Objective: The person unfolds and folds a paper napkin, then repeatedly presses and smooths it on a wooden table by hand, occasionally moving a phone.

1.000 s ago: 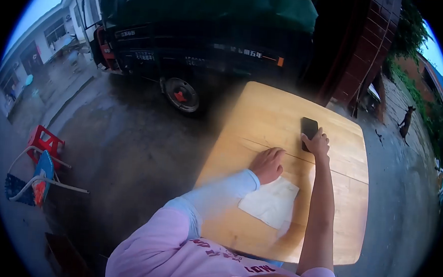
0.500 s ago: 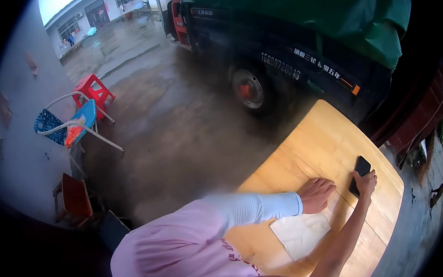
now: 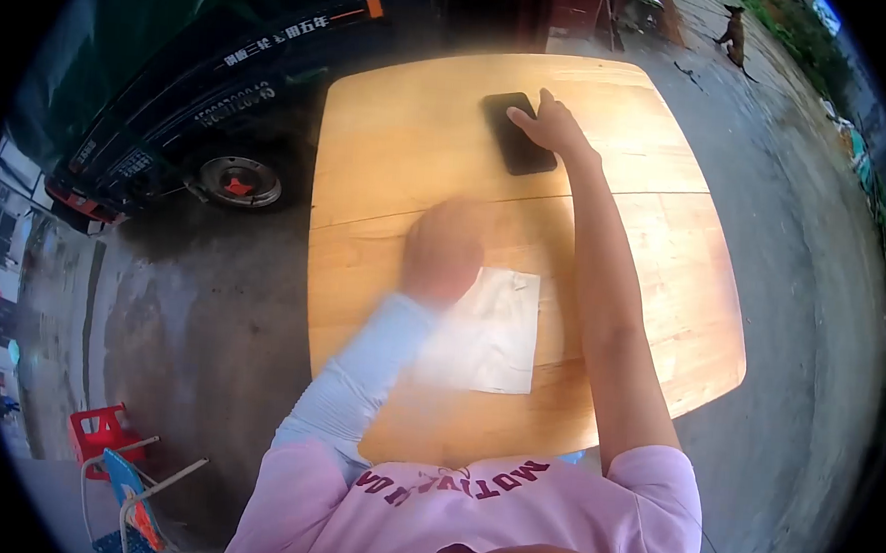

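A black smartphone (image 3: 515, 145) lies on the far part of the pale wooden table (image 3: 392, 104). My right hand (image 3: 556, 132) is at its right edge, the thumb over the dark face and the other fingers along the side. Nearer to me, a flat white sheet, cloth or paper, (image 3: 505, 330) lies on the wood. My left hand (image 3: 449, 249), in a light blue sleeve, is over the table at the sheet's upper left corner. Motion smears its fingers, so their pose is hidden.
A dark truck (image 3: 264, 67) with a green tarpaulin stands beyond the table's left side. At the lower left are a red plastic stool (image 3: 104, 429) and a blue woven chair (image 3: 126, 490). A dog (image 3: 734, 36) sits far off at the upper right.
The view has swung right, so the table now sits in the middle and the truck at left. My left hand has become blurred with motion. My right hand remains at the smartphone.
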A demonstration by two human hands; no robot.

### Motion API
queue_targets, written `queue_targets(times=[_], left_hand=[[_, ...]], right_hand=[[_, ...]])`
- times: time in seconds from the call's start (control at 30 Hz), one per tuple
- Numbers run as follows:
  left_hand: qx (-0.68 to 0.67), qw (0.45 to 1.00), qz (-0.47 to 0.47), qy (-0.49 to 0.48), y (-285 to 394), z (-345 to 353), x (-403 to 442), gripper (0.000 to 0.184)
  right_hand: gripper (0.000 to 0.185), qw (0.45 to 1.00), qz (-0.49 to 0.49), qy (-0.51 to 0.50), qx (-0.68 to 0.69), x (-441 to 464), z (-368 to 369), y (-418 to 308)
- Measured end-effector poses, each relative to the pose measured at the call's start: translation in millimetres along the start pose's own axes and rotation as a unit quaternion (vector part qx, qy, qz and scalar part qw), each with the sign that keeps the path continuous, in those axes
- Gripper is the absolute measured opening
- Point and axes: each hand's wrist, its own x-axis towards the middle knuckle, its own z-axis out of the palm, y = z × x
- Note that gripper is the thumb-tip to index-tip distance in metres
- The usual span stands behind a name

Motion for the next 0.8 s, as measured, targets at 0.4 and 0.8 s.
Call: queue_targets(times=[0.4, 0.8], left_hand=[[0.004, 0.999, -0.028, -0.017, -9, 11, -3, 0.049], [0.002, 0.999, -0.032, -0.015, -14, 12, -4, 0.050]], right_hand=[[0.054, 0.987, 0.018, 0.012, 0.162, 14, -16, 53], [0.046, 0.978, -0.041, 0.160, 0.129, 5, -36, 16]])
